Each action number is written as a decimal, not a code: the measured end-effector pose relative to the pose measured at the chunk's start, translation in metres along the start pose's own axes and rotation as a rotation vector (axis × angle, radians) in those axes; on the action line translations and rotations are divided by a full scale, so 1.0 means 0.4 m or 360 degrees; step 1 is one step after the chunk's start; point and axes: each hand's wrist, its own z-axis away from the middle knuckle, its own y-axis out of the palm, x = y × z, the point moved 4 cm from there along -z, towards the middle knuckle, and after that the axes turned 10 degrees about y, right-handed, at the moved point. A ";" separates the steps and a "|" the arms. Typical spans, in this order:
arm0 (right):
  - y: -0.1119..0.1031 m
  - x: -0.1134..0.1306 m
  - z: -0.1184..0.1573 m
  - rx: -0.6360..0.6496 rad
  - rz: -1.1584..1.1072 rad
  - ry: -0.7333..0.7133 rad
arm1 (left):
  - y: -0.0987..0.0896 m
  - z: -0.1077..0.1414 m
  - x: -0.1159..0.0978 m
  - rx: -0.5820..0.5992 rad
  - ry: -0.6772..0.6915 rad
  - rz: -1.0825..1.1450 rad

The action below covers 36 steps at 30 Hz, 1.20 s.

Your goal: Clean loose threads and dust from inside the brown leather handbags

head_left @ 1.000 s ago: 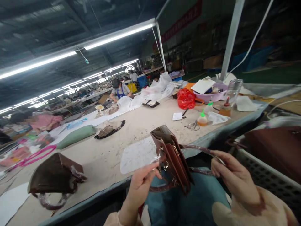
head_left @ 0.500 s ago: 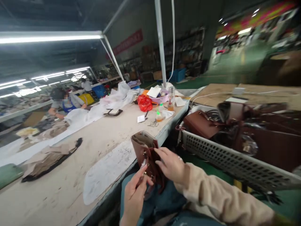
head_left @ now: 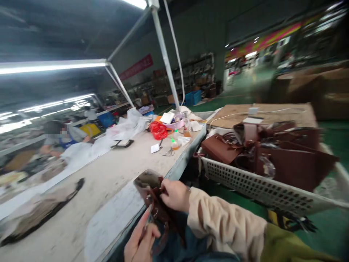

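Observation:
A small brown leather handbag (head_left: 165,213) with metal fittings and a pale lining stands tilted at the table's near edge, over my lap. My right hand (head_left: 174,194) is closed on the upper right edge of the bag, thumb and fingers pinching the leather. Beside the bag's front fittings is my left hand (head_left: 140,238), its index finger stretched toward them and the other fingers curled. Something thin, perhaps metal, shows between its fingers, but I cannot make out what it is. A strap hangs beneath the fittings, partly hidden by the left hand.
On my right, a pale plastic basket (head_left: 245,182) holds several brown bags (head_left: 291,165). Scissors (head_left: 169,153), a green-tipped bottle (head_left: 174,144) and a red plastic bag (head_left: 158,130) lie along the table (head_left: 114,163). A co-worker (head_left: 61,136) sits across it.
My view has swung to the right and a little up. The right hand's fingers have closed more tightly on the bag's edge, and the left hand has drawn slightly away from the fittings.

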 end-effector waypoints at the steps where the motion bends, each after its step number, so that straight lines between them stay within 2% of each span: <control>1: 0.001 -0.004 -0.001 0.0031 0.0000 -0.0008 | -0.003 0.004 0.002 -0.0045 0.0038 -0.0011; 2: 0.004 -0.010 -0.005 0.0055 0.0009 -0.0015 | -0.005 0.006 0.003 -0.0101 0.0095 -0.0014; 6: 0.011 -0.027 -0.030 0.0146 0.0119 -0.0050 | 0.003 -0.008 0.011 -0.0128 0.0108 -0.0015; 11: -0.001 -0.007 -0.060 0.0309 0.0245 -0.0083 | 0.025 -0.041 -0.002 -0.0176 0.0179 0.0129; 14: 0.014 -0.001 -0.053 0.0411 0.0254 -0.0086 | 0.030 -0.061 -0.003 -0.0241 0.0237 0.0191; 17: 0.059 -0.027 0.000 0.0509 0.0184 -0.0048 | 0.024 -0.075 -0.003 -0.0288 0.0289 0.0213; 24: 0.223 -0.149 0.199 0.0868 -0.0107 0.0244 | 0.006 -0.129 -0.011 -0.0376 0.0375 0.0411; 26: 0.241 -0.163 0.226 0.0949 -0.0132 0.0279 | -0.001 -0.147 -0.011 -0.0315 0.0347 0.0394; 28: 0.217 -0.160 0.221 0.0903 -0.0072 0.0271 | -0.011 -0.154 -0.006 -0.0111 0.0223 0.0289; 30: 0.153 -0.135 0.190 0.0734 0.0064 0.0160 | -0.035 -0.148 0.002 0.0058 0.0125 0.0185; 31: 0.111 -0.114 0.166 0.0628 0.0149 0.0066 | -0.053 -0.141 0.004 0.0073 0.0121 0.0176; 34: -0.009 -0.033 0.066 0.0285 0.0246 -0.0242 | -0.116 -0.110 0.013 -0.0090 0.0106 0.0179; 36: -0.049 0.015 -0.028 0.0074 0.0276 -0.0389 | -0.148 -0.086 0.020 -0.0175 0.0062 0.0187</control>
